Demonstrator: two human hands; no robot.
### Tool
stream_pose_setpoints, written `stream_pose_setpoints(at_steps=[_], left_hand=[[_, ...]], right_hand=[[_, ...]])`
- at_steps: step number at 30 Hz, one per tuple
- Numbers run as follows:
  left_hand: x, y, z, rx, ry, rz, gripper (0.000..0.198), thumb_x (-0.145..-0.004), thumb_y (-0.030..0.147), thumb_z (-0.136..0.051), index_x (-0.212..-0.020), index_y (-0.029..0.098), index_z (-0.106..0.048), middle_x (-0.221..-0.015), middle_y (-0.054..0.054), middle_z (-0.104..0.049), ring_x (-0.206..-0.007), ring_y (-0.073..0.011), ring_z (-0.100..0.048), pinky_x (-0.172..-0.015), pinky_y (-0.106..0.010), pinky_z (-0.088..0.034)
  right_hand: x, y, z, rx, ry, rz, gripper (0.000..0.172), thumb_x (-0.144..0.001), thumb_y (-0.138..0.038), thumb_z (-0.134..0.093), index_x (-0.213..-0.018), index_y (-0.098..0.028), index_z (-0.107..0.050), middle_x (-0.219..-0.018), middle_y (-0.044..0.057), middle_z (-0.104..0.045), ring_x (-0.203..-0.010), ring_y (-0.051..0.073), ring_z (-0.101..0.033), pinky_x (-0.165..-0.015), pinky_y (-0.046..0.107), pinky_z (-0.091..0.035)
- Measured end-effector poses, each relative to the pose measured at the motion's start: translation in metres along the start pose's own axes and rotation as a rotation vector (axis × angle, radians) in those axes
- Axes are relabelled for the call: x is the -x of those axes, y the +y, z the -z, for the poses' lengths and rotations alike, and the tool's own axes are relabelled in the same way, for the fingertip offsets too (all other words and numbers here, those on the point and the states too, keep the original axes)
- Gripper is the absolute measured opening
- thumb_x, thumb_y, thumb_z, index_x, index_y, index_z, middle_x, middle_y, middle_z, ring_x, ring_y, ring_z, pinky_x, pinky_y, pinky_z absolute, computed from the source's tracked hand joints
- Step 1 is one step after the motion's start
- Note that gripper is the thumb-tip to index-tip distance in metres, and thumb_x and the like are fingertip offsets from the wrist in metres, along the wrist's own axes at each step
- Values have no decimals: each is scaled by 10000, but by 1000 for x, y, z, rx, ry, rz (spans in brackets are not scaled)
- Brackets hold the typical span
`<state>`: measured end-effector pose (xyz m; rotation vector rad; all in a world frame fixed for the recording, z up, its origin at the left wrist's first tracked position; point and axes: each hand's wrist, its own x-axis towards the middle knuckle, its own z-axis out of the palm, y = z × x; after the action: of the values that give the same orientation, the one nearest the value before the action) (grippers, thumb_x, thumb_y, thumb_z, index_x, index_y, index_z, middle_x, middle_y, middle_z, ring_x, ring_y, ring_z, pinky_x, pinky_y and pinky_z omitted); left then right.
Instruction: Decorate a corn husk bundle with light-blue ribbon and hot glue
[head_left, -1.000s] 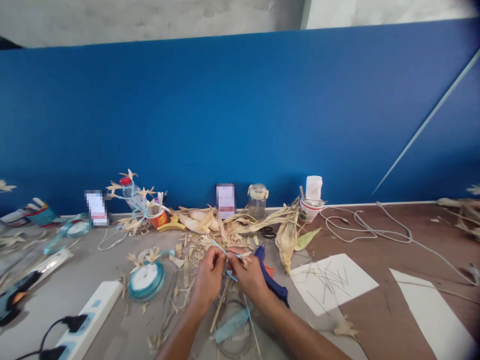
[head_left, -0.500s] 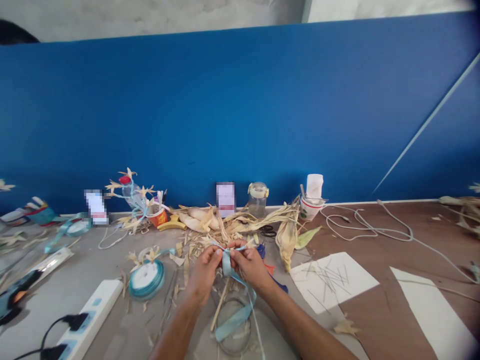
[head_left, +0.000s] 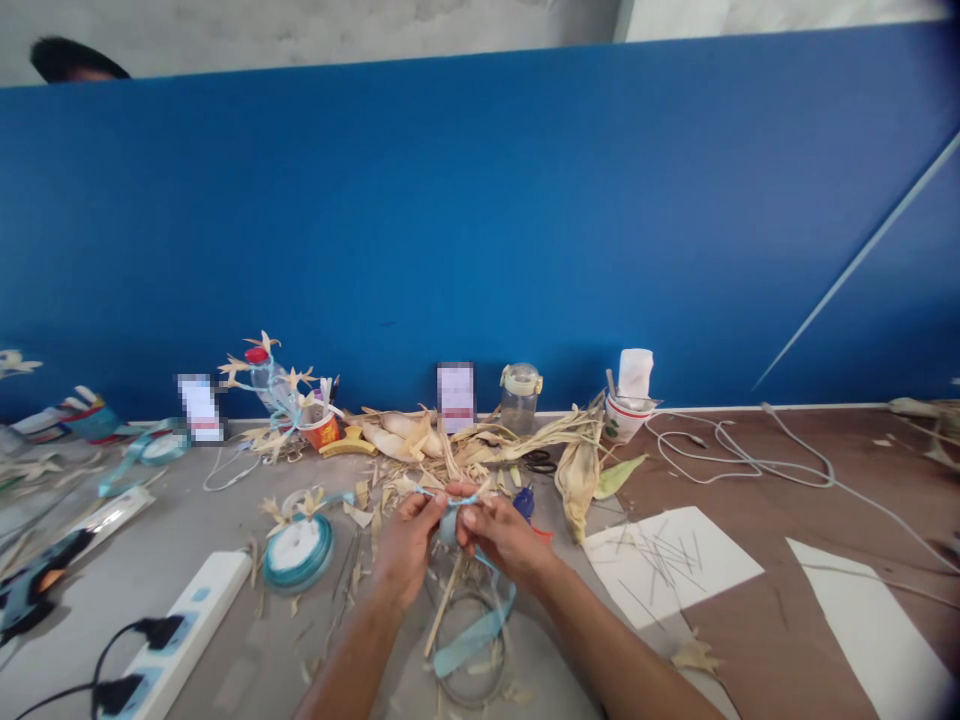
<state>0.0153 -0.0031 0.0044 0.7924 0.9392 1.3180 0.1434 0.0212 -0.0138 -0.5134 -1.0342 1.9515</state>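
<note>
My left hand (head_left: 407,548) and my right hand (head_left: 504,535) are close together above the table, each closed in a pinch. Between them runs a thin stem (head_left: 453,499) wrapped in light-blue ribbon, with pale husk pieces at its ends. The left fingers grip the stem, while the right fingers pinch the light-blue ribbon (head_left: 448,528) just under it. Its loose tail (head_left: 474,640) hangs below the hands, in front of a coil of wire (head_left: 501,672). Left of my hands lies a spool of blue ribbon (head_left: 298,552) with dried husk flowers on it.
Dried corn husks (head_left: 409,440) are heaped behind my hands. On the left are a white power strip (head_left: 196,605) and a glue gun (head_left: 45,585). Thin wires rest on white paper (head_left: 724,555) at right. A jar (head_left: 519,400), a cup (head_left: 624,418) and a bottle (head_left: 268,385) line the blue partition.
The ribbon loop between my hands has shrunk, and my right fingers have curled in around it. The view has shifted slightly. More of a person's dark-topped head shows above the partition.
</note>
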Motion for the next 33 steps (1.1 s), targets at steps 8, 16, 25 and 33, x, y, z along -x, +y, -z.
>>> stream_pose_setpoints(at_steps=[8, 16, 25, 33], left_hand=[[-1, 7, 7, -1, 92, -52, 156, -642, 279, -709, -657, 132, -658, -626, -2, -612, -591, -107, -527, -615, -236, -405], [0, 11, 4, 71, 136, -28, 144, -586, 246, -745, -629, 147, -650, -635, 7, -604, -625, -107, -533, -618, -221, -412], [-4, 8, 5, 79, 201, -24, 223, -563, 271, -765, -560, 141, -584, -578, 20, -577, -561, -83, -519, -576, -202, -425], [-4, 2, 9, 106, 133, 87, 222, -610, 287, -744, -690, 148, -590, -580, 19, -603, -542, -92, -569, -601, -231, -470]], right_hand=[[3, 0, 1, -121, -60, -129, 439, -634, -219, -708, -1045, -221, -553, -628, -71, -535, -350, 26, -373, -415, 196, -284], [1, 2, 5, 61, 2, -118, 203, -589, -212, -725, -742, -157, -602, -574, -67, -478, -450, 31, -346, -440, 170, -251], [-7, 14, 10, 552, 271, 159, 118, -794, -304, -480, -727, -208, -474, -463, -91, -400, -353, 69, -305, -385, 198, -245], [0, 9, 11, 1096, 415, 464, 140, -823, -193, -415, -734, -192, -523, -629, 0, -557, -580, 138, -512, -575, 240, -368]])
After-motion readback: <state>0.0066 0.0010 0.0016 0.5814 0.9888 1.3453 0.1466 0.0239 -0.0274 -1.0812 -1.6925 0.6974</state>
